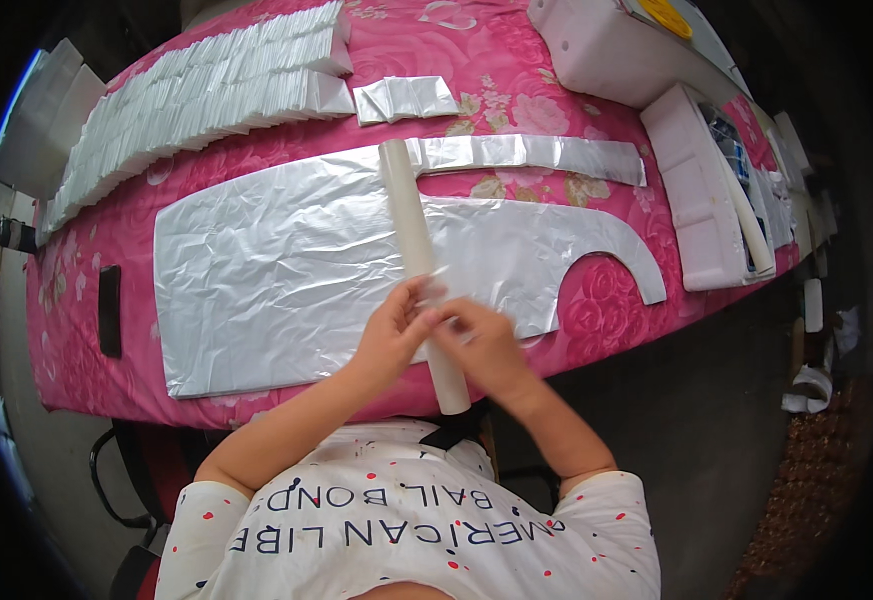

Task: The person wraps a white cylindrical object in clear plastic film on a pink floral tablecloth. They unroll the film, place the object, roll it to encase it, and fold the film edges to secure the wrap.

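My left hand (397,325) and my right hand (485,345) meet above a long pale tube (410,220). Their fingers are pinched close together, with a small whitish, translucent bit at the fingertips that is too blurred to name. The tube lies across a thin white plastic sheet (267,270), its near end jutting past the table edge towards me. This sheet is spread flat and wrinkled. On its right side it has a curved cut-out, and a narrow folded strip (532,152) runs along the far side.
Rows of folded white plastic packets (197,85) fill the far left, with a small folded stack (407,98) beside them. A dark phone-like slab (110,310) lies left on the pink floral tablecloth (67,340). White foam boxes (692,200) stand on the right.
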`<state>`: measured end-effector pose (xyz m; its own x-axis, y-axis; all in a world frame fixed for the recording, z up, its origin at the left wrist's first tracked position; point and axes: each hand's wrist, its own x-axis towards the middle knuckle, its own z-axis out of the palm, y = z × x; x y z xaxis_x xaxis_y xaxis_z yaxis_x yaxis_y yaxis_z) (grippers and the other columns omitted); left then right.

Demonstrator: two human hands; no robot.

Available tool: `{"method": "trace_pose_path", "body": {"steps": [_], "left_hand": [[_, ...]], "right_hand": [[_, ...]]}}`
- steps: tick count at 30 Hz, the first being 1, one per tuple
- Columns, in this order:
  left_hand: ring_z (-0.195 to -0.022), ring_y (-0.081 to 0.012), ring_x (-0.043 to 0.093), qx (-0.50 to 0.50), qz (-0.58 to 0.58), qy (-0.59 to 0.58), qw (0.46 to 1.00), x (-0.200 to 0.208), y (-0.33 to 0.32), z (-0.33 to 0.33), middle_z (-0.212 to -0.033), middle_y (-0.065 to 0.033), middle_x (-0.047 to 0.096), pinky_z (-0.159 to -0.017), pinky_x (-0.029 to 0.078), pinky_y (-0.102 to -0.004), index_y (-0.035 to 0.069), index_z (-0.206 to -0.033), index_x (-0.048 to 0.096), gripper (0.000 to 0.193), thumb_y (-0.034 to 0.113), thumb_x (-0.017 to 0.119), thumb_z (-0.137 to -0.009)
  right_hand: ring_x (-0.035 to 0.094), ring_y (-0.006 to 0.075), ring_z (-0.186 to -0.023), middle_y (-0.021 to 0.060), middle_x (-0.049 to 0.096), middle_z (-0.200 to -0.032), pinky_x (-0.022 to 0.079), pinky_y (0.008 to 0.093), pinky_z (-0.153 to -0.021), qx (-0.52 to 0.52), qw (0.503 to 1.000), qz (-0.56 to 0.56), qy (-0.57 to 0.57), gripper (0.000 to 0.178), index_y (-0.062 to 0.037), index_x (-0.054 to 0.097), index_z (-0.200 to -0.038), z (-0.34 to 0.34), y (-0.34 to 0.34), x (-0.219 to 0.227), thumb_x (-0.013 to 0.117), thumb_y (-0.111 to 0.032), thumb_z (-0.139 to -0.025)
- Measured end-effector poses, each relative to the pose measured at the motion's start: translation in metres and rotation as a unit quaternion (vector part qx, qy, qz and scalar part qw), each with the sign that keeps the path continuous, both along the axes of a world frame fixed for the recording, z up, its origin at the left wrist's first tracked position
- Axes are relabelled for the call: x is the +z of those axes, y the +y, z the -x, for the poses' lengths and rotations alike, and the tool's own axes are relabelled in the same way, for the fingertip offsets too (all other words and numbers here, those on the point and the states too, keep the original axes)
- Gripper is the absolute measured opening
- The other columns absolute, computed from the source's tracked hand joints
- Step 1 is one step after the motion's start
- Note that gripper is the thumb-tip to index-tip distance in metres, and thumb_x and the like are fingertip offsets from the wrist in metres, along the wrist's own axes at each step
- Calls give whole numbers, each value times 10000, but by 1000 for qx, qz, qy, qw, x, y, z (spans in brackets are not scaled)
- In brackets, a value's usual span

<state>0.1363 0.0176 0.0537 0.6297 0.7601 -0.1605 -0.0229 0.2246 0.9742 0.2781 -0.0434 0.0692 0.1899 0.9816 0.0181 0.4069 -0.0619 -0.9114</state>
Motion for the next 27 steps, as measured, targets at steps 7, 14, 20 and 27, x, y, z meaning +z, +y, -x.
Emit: {"method": "trace_pose_path", "body": {"steps": [7,14,20,27], "left_hand": [[-727,-141,617,14,169,134,976,-13,57,111,-840,-95,647,-654,507,-262,-24,-964,608,216,147,619,-834],[-769,-143,606,147,62,336,928,-6,96,255,-871,-90,639,-707,483,-252,-10,-1005,601,232,54,615,-783],[-1031,-299,545,183,-503,402,743,-5,78,203,-1097,-144,586,-889,436,-365,19,-1091,574,361,-25,603,-733],[-1248,-330,369,12,-449,210,869,-33,29,46,-1350,-164,392,-1037,304,-405,-2,-1285,407,504,32,524,-796]], "right_hand": [[613,292,-846,131,638,-941,485,363,-711,167,978,-101,-73,246,-26,614,-950,49,-19,9,683,-138,-742],[596,300,-857,135,618,-891,476,371,-726,-21,972,6,-233,364,-24,578,-965,25,-55,6,700,-275,-731],[617,343,-767,190,621,-828,485,409,-651,-17,952,212,-222,551,9,505,-1007,34,-68,-4,701,-414,-714],[623,360,-702,214,619,-755,486,420,-618,29,951,255,-175,556,9,520,-957,38,-70,-2,698,-457,-710]]}}
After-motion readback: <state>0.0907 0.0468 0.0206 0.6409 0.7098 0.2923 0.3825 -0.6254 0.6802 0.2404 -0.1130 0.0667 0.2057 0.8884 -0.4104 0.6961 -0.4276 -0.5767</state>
